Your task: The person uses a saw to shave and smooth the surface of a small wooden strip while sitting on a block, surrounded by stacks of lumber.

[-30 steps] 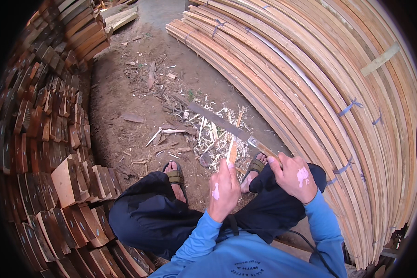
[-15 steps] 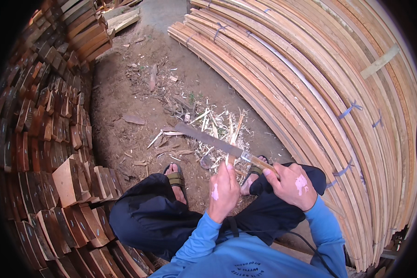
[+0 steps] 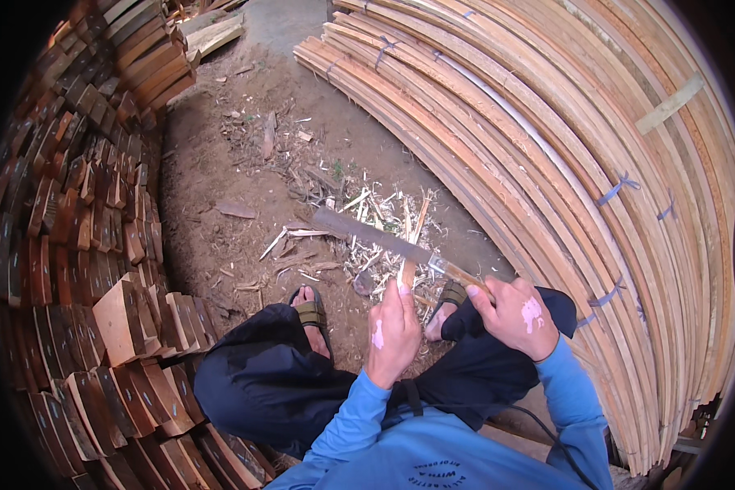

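My right hand [image 3: 518,317] is wrapped round the wooden handle of a machete [image 3: 376,237]. Its long dark blade points to the upper left, over the litter of shavings. In my left hand [image 3: 394,331] is a thin wooden stick [image 3: 406,272], pinched with the thumb along it. The blade crosses over the stick just beyond my left thumb. What looks like the stick's far end shows past the blade among the pale shavings, though the two cannot be told apart for certain.
Wood shavings [image 3: 367,265] lie on the dirt ground between my sandalled feet. A tall stack of cut wood blocks [image 3: 122,318] stands close on my left. Bundled long wooden strips [image 3: 498,155], tied with bluish bands, lie along the right. Loose boards [image 3: 216,37] rest at the far left.
The machete has shifted slightly, its blade a little further along the stick, away from my left thumb. My left hand keeps its hold and has barely moved.
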{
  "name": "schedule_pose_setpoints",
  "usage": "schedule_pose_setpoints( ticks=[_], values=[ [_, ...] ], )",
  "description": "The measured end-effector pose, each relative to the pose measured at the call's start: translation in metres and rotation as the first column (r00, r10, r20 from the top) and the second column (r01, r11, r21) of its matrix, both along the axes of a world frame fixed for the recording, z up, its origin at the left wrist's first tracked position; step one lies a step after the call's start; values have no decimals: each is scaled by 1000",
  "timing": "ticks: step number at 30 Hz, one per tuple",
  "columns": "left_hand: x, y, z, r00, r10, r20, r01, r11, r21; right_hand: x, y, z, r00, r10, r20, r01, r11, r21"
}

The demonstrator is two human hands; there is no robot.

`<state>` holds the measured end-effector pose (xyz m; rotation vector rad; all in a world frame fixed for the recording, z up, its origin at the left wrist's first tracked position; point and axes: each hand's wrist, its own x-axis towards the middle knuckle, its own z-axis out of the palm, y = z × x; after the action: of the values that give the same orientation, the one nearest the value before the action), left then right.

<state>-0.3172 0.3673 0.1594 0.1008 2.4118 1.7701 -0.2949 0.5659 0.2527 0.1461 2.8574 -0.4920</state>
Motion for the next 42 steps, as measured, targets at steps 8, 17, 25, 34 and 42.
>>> schedule_pose_setpoints(
  ticks=[8, 17, 25, 34, 42],
  values=[
    [-4, 2, -16, 1000, -14, -26, 13, 999, -44, 7, -3, -11, 999, 36, -10, -36, 999, -12],
    [-5, 3, -14, 999, -44, -32, 41, 997, -68, 8, -5, -9, 997, 32, -63, -24, 993, 113],
    [-2, 2, -2, 999, -47, -5, 47, 999, -1, 4, 0, -5, 997, -1, -75, 5, 998, 64],
    [-3, 2, -6, 999, -44, -9, 44, 997, -58, 6, -10, 1, 1000, 21, -10, -20, 996, 92],
    [-2, 2, -5, 994, 1, -108, -17, 989, -144, 1, -5, 1, 1000, -17, -23, 19, 998, 59]
  ],
)
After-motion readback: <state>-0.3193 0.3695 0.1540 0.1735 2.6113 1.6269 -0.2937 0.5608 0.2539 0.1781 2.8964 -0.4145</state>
